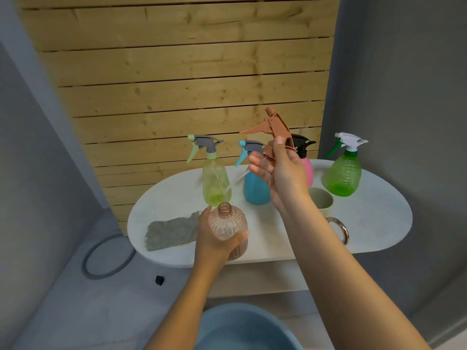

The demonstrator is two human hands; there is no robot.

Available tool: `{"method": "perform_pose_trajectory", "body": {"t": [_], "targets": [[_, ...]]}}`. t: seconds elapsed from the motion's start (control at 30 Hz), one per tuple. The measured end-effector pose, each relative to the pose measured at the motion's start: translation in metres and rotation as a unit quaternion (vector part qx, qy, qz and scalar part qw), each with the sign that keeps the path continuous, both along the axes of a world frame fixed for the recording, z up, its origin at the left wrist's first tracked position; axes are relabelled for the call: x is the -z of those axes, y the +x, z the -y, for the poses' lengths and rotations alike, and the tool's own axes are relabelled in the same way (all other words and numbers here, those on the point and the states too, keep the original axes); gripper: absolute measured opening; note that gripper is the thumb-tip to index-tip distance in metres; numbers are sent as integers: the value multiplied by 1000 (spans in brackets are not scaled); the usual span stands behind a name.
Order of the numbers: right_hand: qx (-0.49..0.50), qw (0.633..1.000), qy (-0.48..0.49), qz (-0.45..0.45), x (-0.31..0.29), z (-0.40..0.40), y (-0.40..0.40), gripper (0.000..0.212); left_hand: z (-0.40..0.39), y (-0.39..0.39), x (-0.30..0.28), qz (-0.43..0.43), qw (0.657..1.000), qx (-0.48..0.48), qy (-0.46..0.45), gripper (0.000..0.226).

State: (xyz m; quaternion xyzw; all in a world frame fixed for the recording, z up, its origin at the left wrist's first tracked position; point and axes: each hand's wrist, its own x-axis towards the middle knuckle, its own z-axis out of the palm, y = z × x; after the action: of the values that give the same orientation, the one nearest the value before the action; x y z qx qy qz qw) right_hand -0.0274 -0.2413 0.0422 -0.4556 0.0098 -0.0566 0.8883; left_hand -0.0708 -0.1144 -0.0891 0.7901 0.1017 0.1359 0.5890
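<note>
At a pale oval counter (374, 218), the left grip (214, 246) wraps the belly of an uncapped pink ribbed bottle (227, 223), held upright over the counter's near edge. The right grip (280, 173) pinches the collar of a terracotta trigger head (275, 127), above and right of the neck, its thin dip tube (236, 180) slanting down-left. Both pieces look light. The thin-walled bottle may dent if squeezed, and the bendy tube is best left untouched.

A white oval tabletop (374, 223) carries a row of plastic spray bottles: yellow-green (216, 184), blue (255, 190), pink (308, 173) and ribbed green (343, 175). Nearer the front are a beige cup (323, 202), a metal ring (341, 229) and a crumpled grey cloth (171, 232).
</note>
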Motion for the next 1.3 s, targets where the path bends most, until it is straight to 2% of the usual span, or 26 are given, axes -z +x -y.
{"method": "perform_pose_trajectory", "body": {"t": [0.03,0.17,0.33,0.47,0.67,0.77,0.83,0.9,1.0,1.1,1.3], "targets": [[5,1000,8,0,-1,1,0,30,-2,0,-1,10,1000,1,-3,89],[9,998,57,10,-9,5,-2,27,-4,-1,-13,98,995,-1,-15,46],[0,997,72,-5,-11,5,-4,25,-7,1,-29,147,989,-2,-15,26],[-3,997,71,-5,-9,5,-3,23,-8,3,-29,141,990,-9,-16,19],[1,1000,15,-5,14,1,7,29,-8,6,-23,132,989,-35,53,18],[-15,1000,-13,-18,30,-5,13,37,-7,6,-25,104,993,-34,44,22],[-45,998,-40,-24,42,-11,15,33,-7,6,-26,99,994,-28,31,25],[-82,990,-109,-28,54,-15,13,27,-8,5,-26,101,994,-24,34,26],[-105,961,-257,-1,67,-18,12,21,-9,4,-25,90,995,-26,33,29],[-122,926,-353,54,71,-20,9,12,-6,2,-24,81,996,-31,24,30],[-164,883,-428,102,84,-20,5,16,-3,1,-22,44,998,-41,-34,27]]}}
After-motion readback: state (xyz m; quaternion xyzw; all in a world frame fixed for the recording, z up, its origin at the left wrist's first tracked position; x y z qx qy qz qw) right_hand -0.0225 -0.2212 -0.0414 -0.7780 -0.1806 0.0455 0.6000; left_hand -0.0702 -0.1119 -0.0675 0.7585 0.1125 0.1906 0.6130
